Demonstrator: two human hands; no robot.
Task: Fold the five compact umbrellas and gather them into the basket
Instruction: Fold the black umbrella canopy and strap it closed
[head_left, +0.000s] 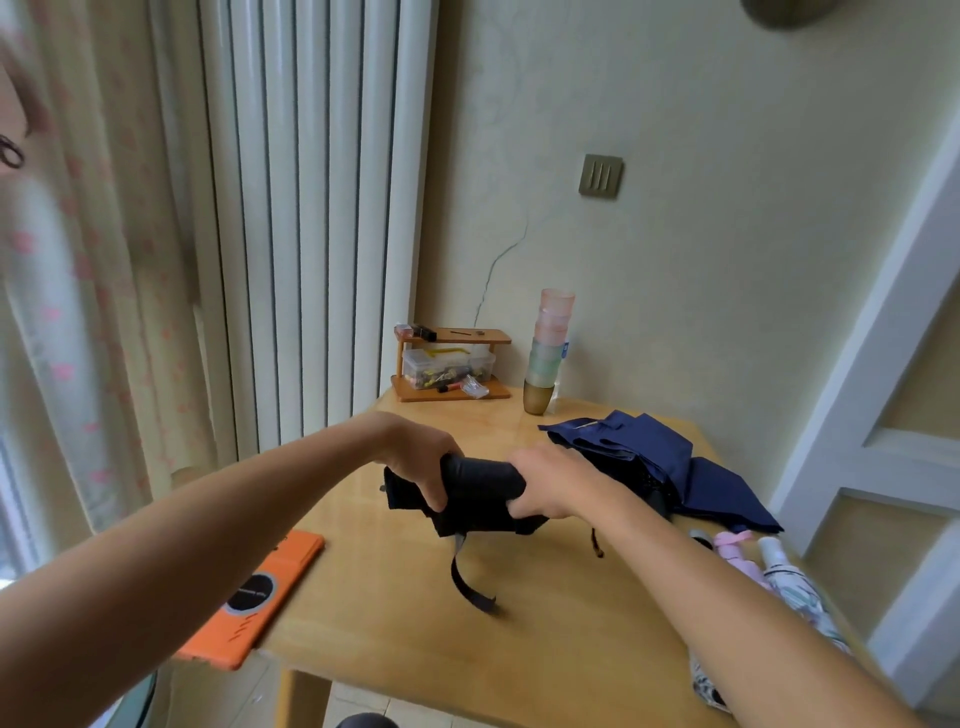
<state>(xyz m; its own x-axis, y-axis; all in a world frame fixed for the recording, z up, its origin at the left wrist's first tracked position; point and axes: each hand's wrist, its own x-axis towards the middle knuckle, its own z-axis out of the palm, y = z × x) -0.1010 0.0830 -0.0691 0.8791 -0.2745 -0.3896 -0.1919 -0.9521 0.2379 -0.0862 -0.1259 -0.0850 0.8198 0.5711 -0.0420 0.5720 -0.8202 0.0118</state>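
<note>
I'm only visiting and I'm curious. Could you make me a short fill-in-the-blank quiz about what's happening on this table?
1. The left hand and right hand grip one rolled umbrella; its colour is ____.
2. The spread-out umbrella behind the right hand is dark ____.
3. The flat case at the left edge of the table is ____.

Missing words: black; blue; orange.
</note>
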